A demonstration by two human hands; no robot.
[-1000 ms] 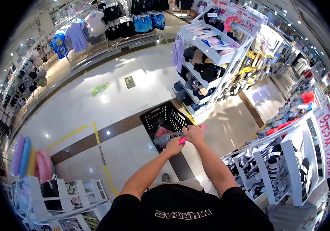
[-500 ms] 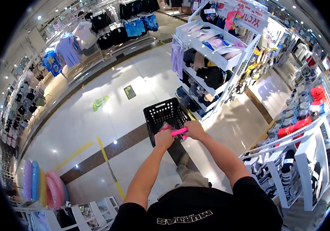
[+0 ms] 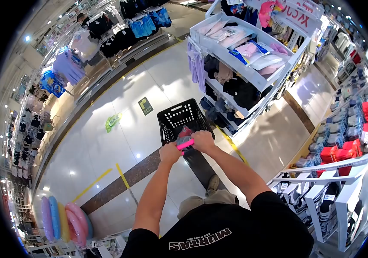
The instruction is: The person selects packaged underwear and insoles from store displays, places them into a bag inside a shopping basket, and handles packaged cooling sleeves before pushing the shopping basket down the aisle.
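Observation:
Both hands grip a bright pink handle [image 3: 185,144] in front of my body. My left hand [image 3: 170,153] wraps round its left end, and my right hand [image 3: 203,141] closes over the right end. Just beyond the handle is a black shopping basket [image 3: 179,112] with square holes in its walls. Inside it, close to the handle, lies a small red item in clear wrapping [image 3: 185,132]; its kind I cannot make out. My hands partly hide the near side of the basket.
On the right ahead stands a white shelf unit [image 3: 252,69] with packaged goods and dark clothing. A sock rack [image 3: 321,202] is at my right. Clothes racks [image 3: 70,64] line the left, and inflatable swim rings [image 3: 65,221] stand at lower left. Yellow tape [image 3: 235,146] marks the tiled floor.
The view has moved forward along the aisle. The white shelf unit looks larger and nearer, and the swim rings have shifted right and down. Both hands keep their hold on the handle.

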